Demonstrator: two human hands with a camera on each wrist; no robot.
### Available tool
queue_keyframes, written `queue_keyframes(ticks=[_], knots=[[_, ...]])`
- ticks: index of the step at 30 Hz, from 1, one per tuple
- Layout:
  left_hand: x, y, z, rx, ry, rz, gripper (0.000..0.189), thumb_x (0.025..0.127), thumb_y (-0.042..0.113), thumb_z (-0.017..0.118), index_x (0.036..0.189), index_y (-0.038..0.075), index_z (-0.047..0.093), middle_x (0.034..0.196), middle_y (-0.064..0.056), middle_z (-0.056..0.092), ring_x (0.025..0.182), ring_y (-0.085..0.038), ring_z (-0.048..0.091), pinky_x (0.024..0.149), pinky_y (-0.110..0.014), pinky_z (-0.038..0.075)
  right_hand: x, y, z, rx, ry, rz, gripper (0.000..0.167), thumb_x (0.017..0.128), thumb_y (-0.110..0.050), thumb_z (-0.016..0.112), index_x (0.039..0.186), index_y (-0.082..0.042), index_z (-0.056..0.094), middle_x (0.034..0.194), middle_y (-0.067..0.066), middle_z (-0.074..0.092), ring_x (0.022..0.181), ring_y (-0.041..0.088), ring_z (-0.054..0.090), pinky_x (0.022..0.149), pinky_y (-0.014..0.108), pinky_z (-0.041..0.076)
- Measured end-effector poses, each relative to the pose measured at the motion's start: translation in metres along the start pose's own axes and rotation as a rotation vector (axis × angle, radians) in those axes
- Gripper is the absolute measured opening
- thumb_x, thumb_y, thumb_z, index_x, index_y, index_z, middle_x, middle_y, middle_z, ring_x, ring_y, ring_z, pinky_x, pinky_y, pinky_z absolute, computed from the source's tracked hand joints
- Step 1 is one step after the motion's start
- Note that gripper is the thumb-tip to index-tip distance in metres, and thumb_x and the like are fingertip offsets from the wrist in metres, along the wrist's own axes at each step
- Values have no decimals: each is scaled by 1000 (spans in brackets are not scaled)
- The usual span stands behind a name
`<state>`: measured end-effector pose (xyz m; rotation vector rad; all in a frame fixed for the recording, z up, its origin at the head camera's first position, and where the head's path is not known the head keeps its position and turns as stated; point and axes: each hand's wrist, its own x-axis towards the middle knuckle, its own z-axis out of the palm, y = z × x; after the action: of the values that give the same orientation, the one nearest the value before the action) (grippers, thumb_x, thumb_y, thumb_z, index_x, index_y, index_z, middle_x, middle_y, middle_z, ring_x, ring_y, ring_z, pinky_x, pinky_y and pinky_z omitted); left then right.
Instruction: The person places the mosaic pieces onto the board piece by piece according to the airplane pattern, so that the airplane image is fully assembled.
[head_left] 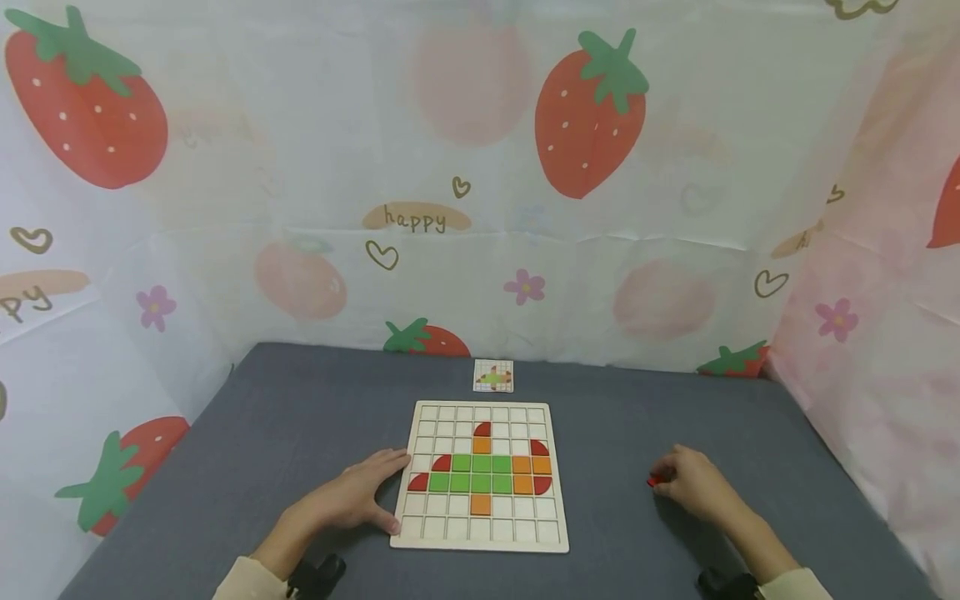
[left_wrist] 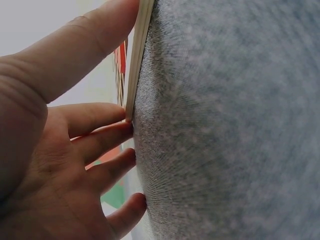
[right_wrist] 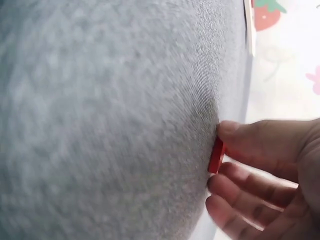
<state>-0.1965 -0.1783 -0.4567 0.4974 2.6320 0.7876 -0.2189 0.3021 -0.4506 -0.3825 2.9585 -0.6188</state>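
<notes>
My left hand (head_left: 351, 494) rests at the left edge of a pale wooden grid board (head_left: 523, 531), its thumb and fingertips touching the rim. In the left wrist view the fingers are spread and relaxed along the board's side (left_wrist: 136, 70). On the board lie green square tiles (head_left: 480, 472), orange square tiles (head_left: 481, 505) and red quarter-round tiles (head_left: 482, 429). Well to the right of the board, my right hand (head_left: 696, 485) pinches a small red tile (right_wrist: 216, 156) between thumb and fingers, down at the cloth. Its full outline is partly hidden by the fingers.
A small pattern card (head_left: 492, 376) lies behind the board, showing a similar coloured figure on a grid. Dark grey cloth (head_left: 315, 400) covers the table. A strawberry-print curtain (head_left: 480, 275) stands at the back and both sides.
</notes>
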Motion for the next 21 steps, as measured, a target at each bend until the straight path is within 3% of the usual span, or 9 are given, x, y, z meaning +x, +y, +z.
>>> queue_keyframes(ticks=[10,21], knots=[[-1,1,-1,2,5,1,97,66,28,87,145,-2,41,153,-19,39,146,-41,27,110,-66,24,1,2,-5,-8,-86,-113,25,70,6,74,94,-4,75,99,6,66,94,31,65,77,44,54],[0,-2,-1,0,-9,-12,97,66,29,87,146,-1,40,154,-18,37,146,-41,25,110,-67,23,1,3,-2,4,-64,-67,18,75,0,77,94,-2,74,95,5,66,90,27,65,75,40,54]])
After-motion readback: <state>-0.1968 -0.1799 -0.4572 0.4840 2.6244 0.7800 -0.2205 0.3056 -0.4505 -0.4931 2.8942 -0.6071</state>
